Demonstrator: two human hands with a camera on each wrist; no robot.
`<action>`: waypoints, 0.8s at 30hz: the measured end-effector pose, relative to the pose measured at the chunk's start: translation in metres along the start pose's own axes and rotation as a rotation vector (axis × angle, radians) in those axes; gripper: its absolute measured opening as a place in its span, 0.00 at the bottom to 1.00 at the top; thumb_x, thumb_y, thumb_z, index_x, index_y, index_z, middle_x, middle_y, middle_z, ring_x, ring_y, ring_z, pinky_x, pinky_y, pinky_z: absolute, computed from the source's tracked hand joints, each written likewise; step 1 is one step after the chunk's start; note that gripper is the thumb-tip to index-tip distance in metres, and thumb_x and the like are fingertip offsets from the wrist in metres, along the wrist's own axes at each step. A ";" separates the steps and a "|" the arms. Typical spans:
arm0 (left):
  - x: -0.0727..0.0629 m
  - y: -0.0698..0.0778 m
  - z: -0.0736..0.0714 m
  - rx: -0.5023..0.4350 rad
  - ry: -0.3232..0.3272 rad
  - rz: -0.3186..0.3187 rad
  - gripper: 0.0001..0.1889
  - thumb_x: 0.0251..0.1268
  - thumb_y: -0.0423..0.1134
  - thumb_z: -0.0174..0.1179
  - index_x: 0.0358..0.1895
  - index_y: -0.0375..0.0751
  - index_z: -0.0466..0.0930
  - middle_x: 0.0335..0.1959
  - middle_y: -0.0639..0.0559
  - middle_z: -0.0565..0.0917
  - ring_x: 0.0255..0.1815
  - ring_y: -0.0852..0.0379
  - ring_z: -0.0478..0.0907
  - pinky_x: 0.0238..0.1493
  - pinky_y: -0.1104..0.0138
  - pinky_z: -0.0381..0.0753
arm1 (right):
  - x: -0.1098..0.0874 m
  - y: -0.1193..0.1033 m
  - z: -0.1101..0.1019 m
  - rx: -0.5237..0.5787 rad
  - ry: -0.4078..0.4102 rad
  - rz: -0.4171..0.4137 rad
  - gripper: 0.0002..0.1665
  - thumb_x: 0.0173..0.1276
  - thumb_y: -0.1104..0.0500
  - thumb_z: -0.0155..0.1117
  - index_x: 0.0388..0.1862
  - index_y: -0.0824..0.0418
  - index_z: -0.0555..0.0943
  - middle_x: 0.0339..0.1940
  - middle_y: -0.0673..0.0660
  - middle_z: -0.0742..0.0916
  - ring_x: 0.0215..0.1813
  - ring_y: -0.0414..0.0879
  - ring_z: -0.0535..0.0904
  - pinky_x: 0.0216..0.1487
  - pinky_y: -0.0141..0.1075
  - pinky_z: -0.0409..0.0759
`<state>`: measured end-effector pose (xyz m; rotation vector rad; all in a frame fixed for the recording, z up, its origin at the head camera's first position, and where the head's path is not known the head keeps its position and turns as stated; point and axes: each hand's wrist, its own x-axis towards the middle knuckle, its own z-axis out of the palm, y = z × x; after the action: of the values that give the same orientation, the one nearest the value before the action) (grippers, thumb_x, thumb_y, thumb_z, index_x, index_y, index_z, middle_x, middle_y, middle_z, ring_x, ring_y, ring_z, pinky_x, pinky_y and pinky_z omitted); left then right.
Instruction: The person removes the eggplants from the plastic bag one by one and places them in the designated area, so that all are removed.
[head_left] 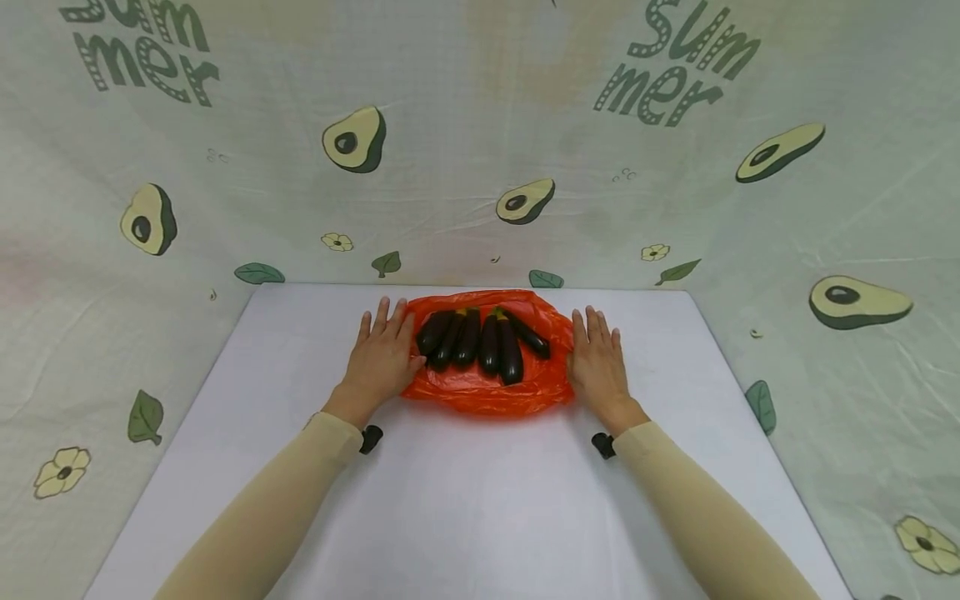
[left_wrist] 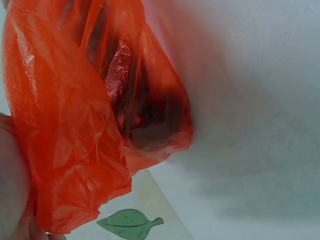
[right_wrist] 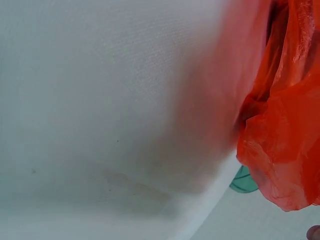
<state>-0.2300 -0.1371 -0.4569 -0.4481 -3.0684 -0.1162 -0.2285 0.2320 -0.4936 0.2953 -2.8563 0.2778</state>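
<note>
Orange-red plastic bag (head_left: 495, 404), one, holding eggplants (head_left: 490, 346), lies long axis crosswise between my left hand (head_left: 379, 357) and right hand (head_left: 597, 362), fingers straight, each touching an end.

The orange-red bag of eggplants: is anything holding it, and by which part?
Apparently nothing is held: the left grip and right grip, bare hands with fingers straight, rest against the left and right sides of the orange-red bag.
</note>
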 end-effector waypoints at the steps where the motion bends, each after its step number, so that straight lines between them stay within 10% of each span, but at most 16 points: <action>1: 0.000 -0.001 0.000 0.000 0.001 0.002 0.46 0.75 0.55 0.63 0.85 0.33 0.52 0.88 0.38 0.48 0.89 0.35 0.35 0.86 0.39 0.39 | 0.001 0.000 0.000 -0.001 0.000 0.003 0.41 0.79 0.59 0.57 0.84 0.70 0.55 0.85 0.74 0.59 0.85 0.72 0.54 0.80 0.71 0.55; 12: -0.002 0.000 -0.006 -0.021 -0.007 0.023 0.48 0.69 0.49 0.69 0.84 0.33 0.54 0.88 0.38 0.49 0.89 0.36 0.38 0.86 0.39 0.42 | 0.008 -0.013 -0.004 0.065 0.042 -0.005 0.47 0.77 0.48 0.65 0.83 0.70 0.58 0.84 0.73 0.61 0.84 0.70 0.55 0.83 0.67 0.53; 24: 0.002 0.005 -0.009 -0.053 0.000 0.016 0.51 0.63 0.46 0.75 0.84 0.33 0.56 0.87 0.37 0.50 0.89 0.35 0.39 0.85 0.39 0.44 | 0.033 -0.073 -0.028 0.209 0.225 -0.198 0.44 0.73 0.52 0.72 0.79 0.67 0.65 0.76 0.70 0.72 0.72 0.68 0.71 0.73 0.59 0.75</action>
<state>-0.2300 -0.1326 -0.4470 -0.4755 -3.0673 -0.1967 -0.2369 0.1618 -0.4464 0.5471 -2.5558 0.5348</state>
